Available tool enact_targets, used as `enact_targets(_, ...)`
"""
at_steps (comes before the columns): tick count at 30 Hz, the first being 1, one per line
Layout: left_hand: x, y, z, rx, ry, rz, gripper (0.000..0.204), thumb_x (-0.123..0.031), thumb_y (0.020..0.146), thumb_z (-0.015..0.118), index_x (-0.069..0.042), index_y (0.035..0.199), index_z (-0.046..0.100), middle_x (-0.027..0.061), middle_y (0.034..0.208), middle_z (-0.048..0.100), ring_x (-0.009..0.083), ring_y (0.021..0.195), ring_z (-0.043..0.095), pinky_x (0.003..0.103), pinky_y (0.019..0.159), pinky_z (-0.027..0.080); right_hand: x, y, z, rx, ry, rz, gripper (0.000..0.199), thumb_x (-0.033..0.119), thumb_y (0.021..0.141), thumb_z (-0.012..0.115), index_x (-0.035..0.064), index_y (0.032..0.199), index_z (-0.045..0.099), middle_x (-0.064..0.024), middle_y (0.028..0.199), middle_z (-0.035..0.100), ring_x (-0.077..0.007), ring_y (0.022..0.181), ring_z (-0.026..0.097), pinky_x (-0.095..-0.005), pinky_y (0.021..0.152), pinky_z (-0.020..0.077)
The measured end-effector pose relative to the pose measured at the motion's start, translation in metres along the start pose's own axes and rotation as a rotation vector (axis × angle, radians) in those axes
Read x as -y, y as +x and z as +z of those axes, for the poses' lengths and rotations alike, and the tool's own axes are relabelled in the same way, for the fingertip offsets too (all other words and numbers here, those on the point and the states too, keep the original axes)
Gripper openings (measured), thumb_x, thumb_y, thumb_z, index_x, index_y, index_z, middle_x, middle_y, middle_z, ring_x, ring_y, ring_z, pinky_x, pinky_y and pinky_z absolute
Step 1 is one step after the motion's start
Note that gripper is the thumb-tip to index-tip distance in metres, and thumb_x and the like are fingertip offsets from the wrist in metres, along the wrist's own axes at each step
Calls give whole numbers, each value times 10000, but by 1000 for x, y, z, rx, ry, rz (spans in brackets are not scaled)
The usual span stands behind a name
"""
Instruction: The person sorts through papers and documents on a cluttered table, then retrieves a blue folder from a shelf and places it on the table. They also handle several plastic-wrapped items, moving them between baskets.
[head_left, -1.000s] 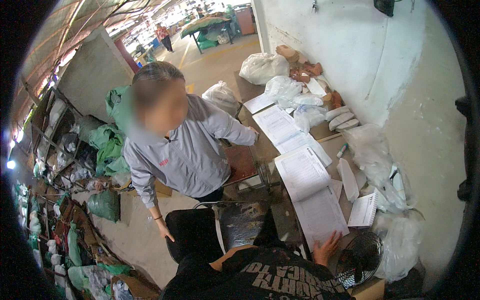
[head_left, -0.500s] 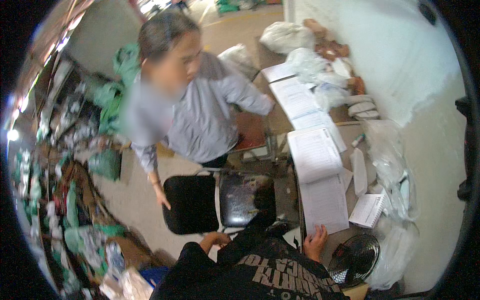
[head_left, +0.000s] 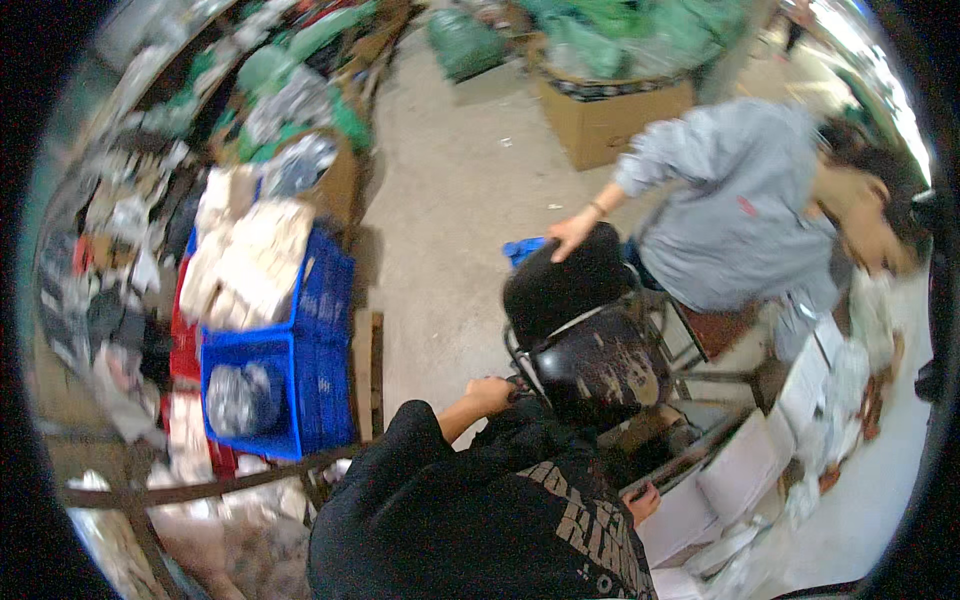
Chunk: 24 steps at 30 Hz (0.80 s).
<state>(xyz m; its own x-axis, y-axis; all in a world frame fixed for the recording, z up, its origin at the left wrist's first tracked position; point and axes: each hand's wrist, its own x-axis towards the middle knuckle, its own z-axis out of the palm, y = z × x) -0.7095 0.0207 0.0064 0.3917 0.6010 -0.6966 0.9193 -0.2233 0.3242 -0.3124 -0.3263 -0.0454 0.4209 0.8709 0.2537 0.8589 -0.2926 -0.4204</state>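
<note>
My left hand (head_left: pixel 490 395) is closed at the near edge of a chair with a worn dark seat (head_left: pixel 600 370), fingers curled around its metal frame. The chair's black backrest (head_left: pixel 565 285) stands on the far side of the seat. A co-worker's hand (head_left: pixel 575 235) rests on top of that backrest. To the right, my right hand (head_left: pixel 642 505) lies with fingers apart at the edge of an open book of white sheets (head_left: pixel 690 515), holding nothing. Its fingers are partly blurred.
The co-worker in a grey shirt (head_left: pixel 735 200) stands beyond the chair. Blue crates (head_left: pixel 325 400) with white cloth bundles (head_left: pixel 260 260) stand left. A cardboard box (head_left: pixel 620 120) under green bags is at the back. Clear plastic bags (head_left: pixel 845 390) lie along the right wall.
The view has swung left, bringing the blue crates in and shifting the desk to the lower right. The co-worker's hand has come to rest on the backrest. My right hand stays by the papers.
</note>
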Motion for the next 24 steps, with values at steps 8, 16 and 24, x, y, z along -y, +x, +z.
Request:
enact_targets(8, 82, -66, -18, -112, -492, -186, 436, -476, 851, 692, -192, 1175, 759, 157, 1152, 750, 382, 1083, 699, 496, 921, 549, 86, 138, 52, 343, -33, 172, 364, 67, 864, 623, 55, 1228, 597, -230, 1117, 572, -409, 1040, 536, -524, 891, 450)
enact_targets(16, 217, -89, -6, -473, -747, -375, 389, -253, 885, 618, -158, 1254, 703, 211, 1140, 731, 384, 1070, 688, 477, 926, 536, 183, 294, 147, 934, 223, -316, 379, 219, 972, 691, 41, 1298, 617, -181, 1149, 665, -246, 1005, 612, -436, 890, 507)
enact_targets(24, 229, -179, 143, -630, -906, -816, 392, -296, 945, 526, -80, 1228, 691, 263, 1167, 702, 446, 1083, 675, 525, 971, 516, 266, 412, 224, 1431, 54, -441, 408, 359, 973, 688, 23, 1202, 654, -186, 1077, 698, -227, 973, 638, -406, 872, 508)
